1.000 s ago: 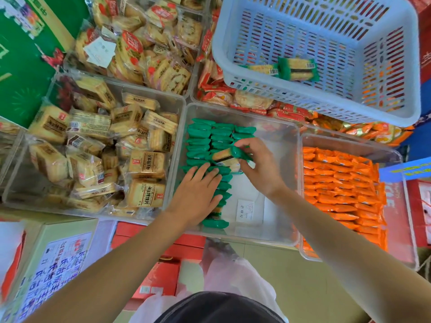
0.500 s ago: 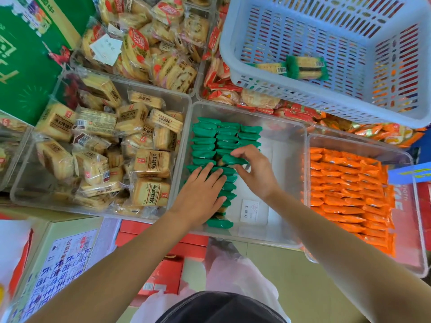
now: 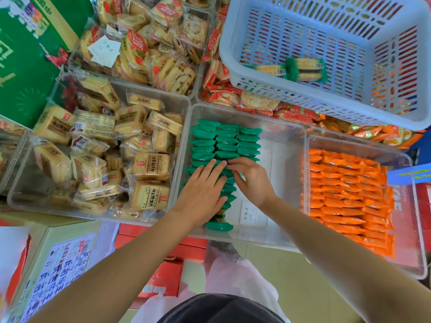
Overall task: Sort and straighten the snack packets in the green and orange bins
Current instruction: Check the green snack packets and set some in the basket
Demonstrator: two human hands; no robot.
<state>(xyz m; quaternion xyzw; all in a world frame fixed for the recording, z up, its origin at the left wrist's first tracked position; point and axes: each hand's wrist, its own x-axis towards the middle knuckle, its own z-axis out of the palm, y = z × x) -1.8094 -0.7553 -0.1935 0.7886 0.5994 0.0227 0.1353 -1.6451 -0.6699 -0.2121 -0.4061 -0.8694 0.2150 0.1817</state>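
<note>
Green packets (image 3: 225, 141) — glossy, in neat overlapping rows — fill the left half of the clear bin (image 3: 289, 127). Left hand (image 3: 200, 192) presses them flat, fingers straight; right hand (image 3: 254, 181) rests bent fingers on them — grip cannot be told.

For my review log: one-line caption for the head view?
Left hand and right hand rest on green packets in a clear bin; orange packets fill the next.

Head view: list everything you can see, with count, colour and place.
green packets: many, green, rows in left part of middle clear bin
orange packets: many, orange, rows filling right clear bin
biscuit packs: many, tan, heaped in left clear bin
basket: one, pale blue, upper right
packs in basket: two, yellow-green
paper slip: one, white, middle clear bin floor
left hand: flat on green packets
right hand: fingertips on green packets
</note>
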